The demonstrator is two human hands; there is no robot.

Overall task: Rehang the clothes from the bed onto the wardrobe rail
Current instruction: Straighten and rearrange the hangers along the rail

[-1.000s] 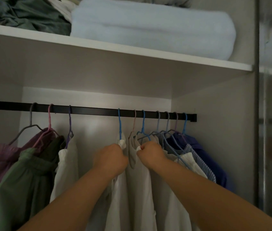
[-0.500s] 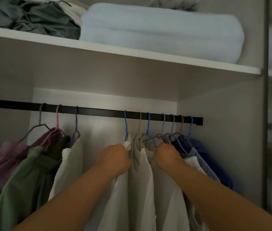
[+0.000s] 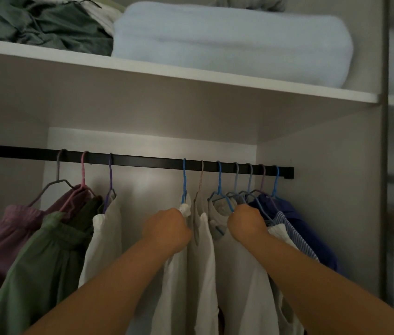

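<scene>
Pale, cream-white tops (image 3: 203, 262) hang mid-rail on a blue hanger (image 3: 184, 180) and a pinkish one, their fabric falling straight down. The black rail (image 3: 142, 163) spans the wardrobe under a white shelf (image 3: 191, 76). The left hand (image 3: 167, 229) is curled tight round the shoulder of the white top on the blue hanger. The right hand (image 3: 246, 223) is curled on the neck of a grey-white top just beside it. Left on the rail hang mauve, green and white garments; right, striped and dark blue ones. The shelf holds a folded light-blue blanket (image 3: 227, 42) and crumpled green cloth (image 3: 41, 25).
</scene>
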